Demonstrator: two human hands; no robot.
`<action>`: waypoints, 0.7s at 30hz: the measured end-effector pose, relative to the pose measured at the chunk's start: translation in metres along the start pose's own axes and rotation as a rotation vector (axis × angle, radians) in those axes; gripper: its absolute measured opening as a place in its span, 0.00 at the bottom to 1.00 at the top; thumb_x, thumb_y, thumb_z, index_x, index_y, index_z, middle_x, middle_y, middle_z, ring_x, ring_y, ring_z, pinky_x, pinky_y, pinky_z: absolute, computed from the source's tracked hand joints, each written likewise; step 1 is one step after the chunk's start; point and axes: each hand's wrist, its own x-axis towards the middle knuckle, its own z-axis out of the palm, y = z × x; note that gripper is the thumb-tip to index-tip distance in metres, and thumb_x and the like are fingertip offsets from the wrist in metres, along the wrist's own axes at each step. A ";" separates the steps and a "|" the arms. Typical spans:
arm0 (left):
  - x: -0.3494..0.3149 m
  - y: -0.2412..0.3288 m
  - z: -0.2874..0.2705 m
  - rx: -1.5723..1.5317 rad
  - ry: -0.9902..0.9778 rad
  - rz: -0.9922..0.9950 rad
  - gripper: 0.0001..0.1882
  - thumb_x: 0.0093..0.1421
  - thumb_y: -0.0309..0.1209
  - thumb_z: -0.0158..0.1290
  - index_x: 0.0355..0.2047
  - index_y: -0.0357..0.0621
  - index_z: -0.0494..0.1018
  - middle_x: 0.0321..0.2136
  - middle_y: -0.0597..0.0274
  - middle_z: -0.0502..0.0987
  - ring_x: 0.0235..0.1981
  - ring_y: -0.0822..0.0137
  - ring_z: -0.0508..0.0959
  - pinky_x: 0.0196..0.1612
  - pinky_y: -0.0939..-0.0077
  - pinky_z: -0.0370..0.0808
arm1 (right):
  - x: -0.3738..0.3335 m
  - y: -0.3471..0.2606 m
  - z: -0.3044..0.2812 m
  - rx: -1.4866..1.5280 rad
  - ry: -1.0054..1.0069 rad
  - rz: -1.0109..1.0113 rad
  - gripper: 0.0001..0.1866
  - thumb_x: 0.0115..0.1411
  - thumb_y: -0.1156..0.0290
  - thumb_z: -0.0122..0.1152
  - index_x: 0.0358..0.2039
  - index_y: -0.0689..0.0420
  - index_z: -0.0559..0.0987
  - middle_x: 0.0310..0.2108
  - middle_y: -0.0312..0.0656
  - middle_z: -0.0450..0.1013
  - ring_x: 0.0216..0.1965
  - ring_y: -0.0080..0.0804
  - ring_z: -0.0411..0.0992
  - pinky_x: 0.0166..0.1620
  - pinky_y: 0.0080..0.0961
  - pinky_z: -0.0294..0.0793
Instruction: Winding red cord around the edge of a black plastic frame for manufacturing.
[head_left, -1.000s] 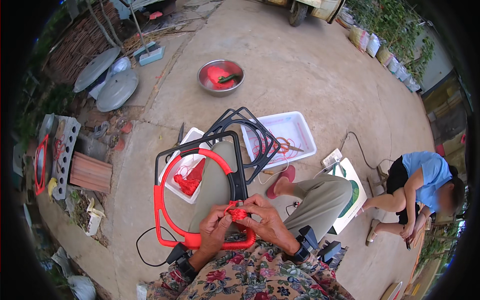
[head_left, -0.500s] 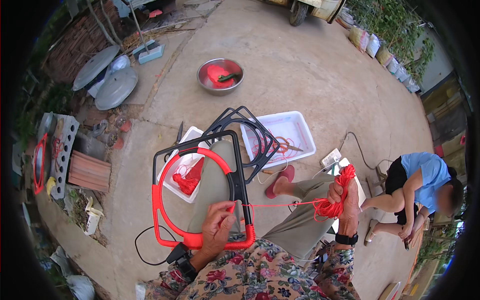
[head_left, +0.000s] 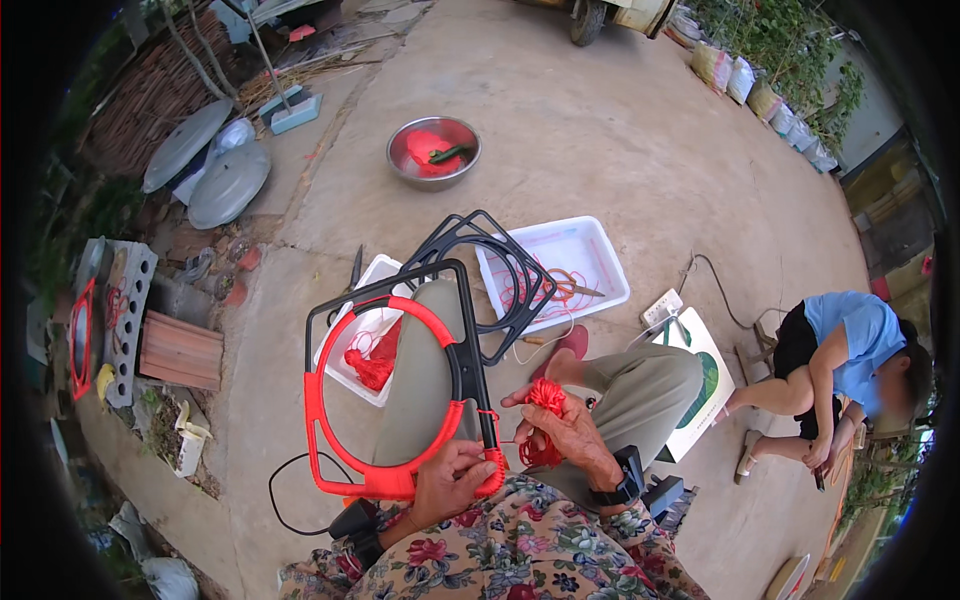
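Note:
A black square frame with a round ring inside stands tilted before my knees. Red cord is wound over its left side, bottom and much of the ring. My left hand is closed on the frame's lower right corner, its fingers pressed against the red winding. Just right of that corner, my right hand grips a bundle of red cord, with loops hanging below the palm. A short strand runs from the bundle to the frame's right edge.
Spare black frames lean across a white tray holding scissors and cord scraps. A smaller white basket holds red cord. Beyond sits a steel bowl. A person in blue sits at right, near a white-and-green box.
My right hand has come left with the cord bundle, close to the frame's right edge, and the long taut strand is now short. My left hand has shifted down to the lower right corner.

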 end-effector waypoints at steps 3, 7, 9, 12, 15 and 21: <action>0.004 0.001 -0.003 -0.080 -0.069 -0.200 0.13 0.58 0.25 0.56 0.41 0.33 0.69 0.31 0.58 0.79 0.32 0.77 0.77 0.36 0.85 0.73 | 0.006 0.012 0.014 0.170 -0.074 0.096 0.12 0.62 0.66 0.55 0.43 0.60 0.75 0.19 0.33 0.72 0.18 0.16 0.65 0.23 0.13 0.63; 0.014 0.002 -0.009 -0.345 -0.189 -0.346 0.13 0.58 0.24 0.55 0.43 0.33 0.68 0.32 0.61 0.78 0.34 0.78 0.76 0.36 0.86 0.73 | 0.005 0.039 0.002 0.050 -0.205 0.094 0.09 0.63 0.67 0.54 0.36 0.60 0.76 0.23 0.32 0.71 0.21 0.15 0.66 0.23 0.15 0.64; 0.016 -0.001 -0.010 -0.358 -0.209 -0.376 0.13 0.58 0.23 0.55 0.42 0.33 0.68 0.32 0.61 0.78 0.34 0.78 0.76 0.37 0.86 0.73 | -0.018 0.019 0.007 0.015 -0.207 0.094 0.09 0.63 0.67 0.55 0.34 0.59 0.76 0.21 0.30 0.69 0.19 0.15 0.64 0.22 0.15 0.62; 0.015 0.000 -0.009 -0.439 -0.216 -0.396 0.14 0.60 0.24 0.53 0.45 0.31 0.69 0.31 0.65 0.76 0.32 0.81 0.73 0.37 0.87 0.71 | -0.045 0.011 -0.009 -0.065 -0.228 0.104 0.08 0.61 0.66 0.57 0.31 0.58 0.76 0.17 0.28 0.67 0.18 0.13 0.61 0.22 0.15 0.60; 0.014 -0.001 -0.008 -0.287 -0.237 -0.349 0.19 0.60 0.26 0.53 0.51 0.31 0.67 0.30 0.67 0.75 0.31 0.81 0.73 0.35 0.86 0.71 | -0.050 0.007 -0.023 -0.050 -0.210 0.186 0.08 0.60 0.66 0.60 0.30 0.57 0.76 0.17 0.27 0.66 0.19 0.11 0.60 0.22 0.15 0.58; 0.025 0.006 -0.008 -0.318 -0.239 -0.568 0.22 0.62 0.34 0.52 0.52 0.30 0.67 0.29 0.65 0.75 0.27 0.77 0.74 0.31 0.83 0.72 | -0.047 0.020 -0.028 -0.157 -0.200 0.112 0.08 0.60 0.68 0.60 0.34 0.60 0.78 0.18 0.28 0.67 0.19 0.11 0.61 0.21 0.13 0.57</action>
